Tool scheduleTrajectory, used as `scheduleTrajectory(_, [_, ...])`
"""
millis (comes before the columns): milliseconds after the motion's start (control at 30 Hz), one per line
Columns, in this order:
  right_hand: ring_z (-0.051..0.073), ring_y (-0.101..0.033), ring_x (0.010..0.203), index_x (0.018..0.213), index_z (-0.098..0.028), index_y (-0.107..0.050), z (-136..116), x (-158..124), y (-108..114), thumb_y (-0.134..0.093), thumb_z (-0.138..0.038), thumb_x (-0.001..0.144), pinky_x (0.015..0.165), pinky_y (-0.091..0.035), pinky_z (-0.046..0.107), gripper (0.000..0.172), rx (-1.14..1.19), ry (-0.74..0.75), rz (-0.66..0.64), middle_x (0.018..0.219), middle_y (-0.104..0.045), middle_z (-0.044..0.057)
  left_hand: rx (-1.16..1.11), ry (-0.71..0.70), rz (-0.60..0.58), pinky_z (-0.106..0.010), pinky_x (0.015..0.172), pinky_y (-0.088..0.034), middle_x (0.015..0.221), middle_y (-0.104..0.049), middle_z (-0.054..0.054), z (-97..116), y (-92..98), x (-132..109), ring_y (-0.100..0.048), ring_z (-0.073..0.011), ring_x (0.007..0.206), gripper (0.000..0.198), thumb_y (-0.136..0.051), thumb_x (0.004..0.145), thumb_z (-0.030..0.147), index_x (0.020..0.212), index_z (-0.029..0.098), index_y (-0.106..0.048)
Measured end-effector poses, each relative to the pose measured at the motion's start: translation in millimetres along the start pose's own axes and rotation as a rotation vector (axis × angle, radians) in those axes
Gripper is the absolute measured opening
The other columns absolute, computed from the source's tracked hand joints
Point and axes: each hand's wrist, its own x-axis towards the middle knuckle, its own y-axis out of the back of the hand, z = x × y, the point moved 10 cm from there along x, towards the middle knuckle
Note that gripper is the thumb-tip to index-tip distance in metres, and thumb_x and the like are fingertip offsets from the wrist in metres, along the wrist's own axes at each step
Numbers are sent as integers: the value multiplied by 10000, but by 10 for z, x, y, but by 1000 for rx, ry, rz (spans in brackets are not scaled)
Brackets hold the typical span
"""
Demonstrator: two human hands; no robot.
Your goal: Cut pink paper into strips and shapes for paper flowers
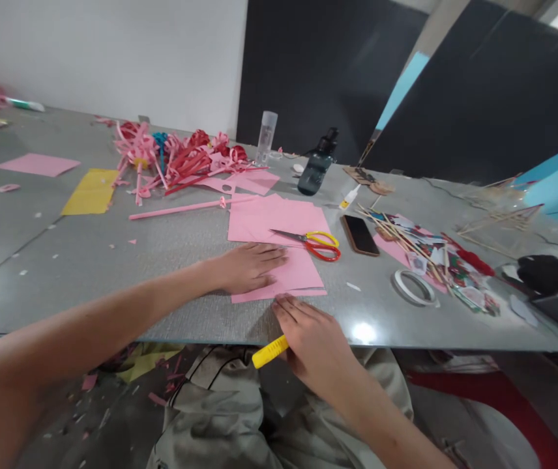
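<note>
My left hand [249, 267] lies flat with fingers stretched out on a pink paper sheet [301, 270] near the table's front edge. My right hand [315, 342] is closed around a yellow-handled tool [269, 352], its fingertips touching the sheet's front edge; the tool's working end is hidden under the hand. More pink sheets [269, 218] lie just beyond. Scissors with yellow and red handles [315, 243] rest on them, to the right of my left hand.
A pile of red and pink paper strips [181, 159] sits further back. A dark phone [360, 234], tape roll [413, 287], wooden sticks [396, 234], dark bottle [315, 170], clear bottle [266, 137] and glue tube [350, 197] lie right. A yellow sheet [90, 191] lies left.
</note>
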Motion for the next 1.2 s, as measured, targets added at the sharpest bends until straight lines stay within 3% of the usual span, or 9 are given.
scheduleTrajectory(267, [377, -582, 1319, 1386, 14, -583, -67, 38, 18, -624, -131, 709, 1120, -479, 514, 694, -22, 20, 60, 1433, -593, 267, 4, -13, 15, -383, 1272, -106, 1692, -239, -60, 2, 18, -3, -192, -200, 1570, 621, -276, 1062, 487, 1604, 184, -280])
scheduleTrajectory(400, [331, -614, 1297, 1364, -18, -605, -23, 40, 14, -580, -60, 656, 1095, -515, 465, 710, 71, 6, 71, 1424, -616, 224, -11, -10, 21, -387, 1274, -112, 1692, -243, -57, -7, 14, 0, -193, -200, 1570, 618, -280, 1059, 485, 1607, 198, -273])
scheduleTrajectory(767, [348, -582, 1332, 1380, 11, -583, -79, 115, -25, -597, -74, 723, 1099, -503, 450, 663, 97, -127, -24, 1439, -596, 246, 21, 29, -12, -392, 1271, -129, 1684, -239, -120, -3, -14, -7, -216, -233, 1565, 637, -263, 1059, 460, 1597, 119, -287])
scheduleTrajectory(900, [367, -606, 1296, 1356, -10, -597, -64, 107, 13, -616, -80, 733, 1074, -512, 479, 627, 134, -138, 1, 1410, -618, 257, 0, 9, 33, -410, 1270, -151, 1670, -277, -134, 0, 8, -6, -249, -238, 1555, 623, -286, 1056, 450, 1587, 125, -316])
scheduleTrajectory(1033, [276, -715, 1067, 1176, -217, -689, 167, 11, 337, -596, -46, 721, 940, -572, 419, 494, 422, -101, 207, 1150, -766, 95, -35, -2, 46, -415, 1270, -154, 1669, -289, -114, -16, -2, -13, -252, -235, 1555, 630, -285, 1054, 495, 1590, 164, -317])
scheduleTrajectory(1133, [243, -677, 1005, 1026, -269, -707, 536, -109, 778, -621, -159, 853, 915, -545, 407, 222, 586, -87, 542, 1068, -716, 64, -46, 3, 59, -410, 1274, -142, 1672, -293, -85, -18, 12, -16, -240, -226, 1559, 618, -307, 1052, 491, 1589, 187, -321])
scheduleTrajectory(1200, [238, -651, 935, 927, -269, -714, 843, -88, 870, -613, -259, 907, 819, -546, 387, 104, 715, -139, 638, 952, -672, 51, -51, 14, 72, -414, 1273, -153, 1668, -308, -80, -17, 40, -11, -259, -230, 1552, 607, -338, 1045, 488, 1575, 191, -346])
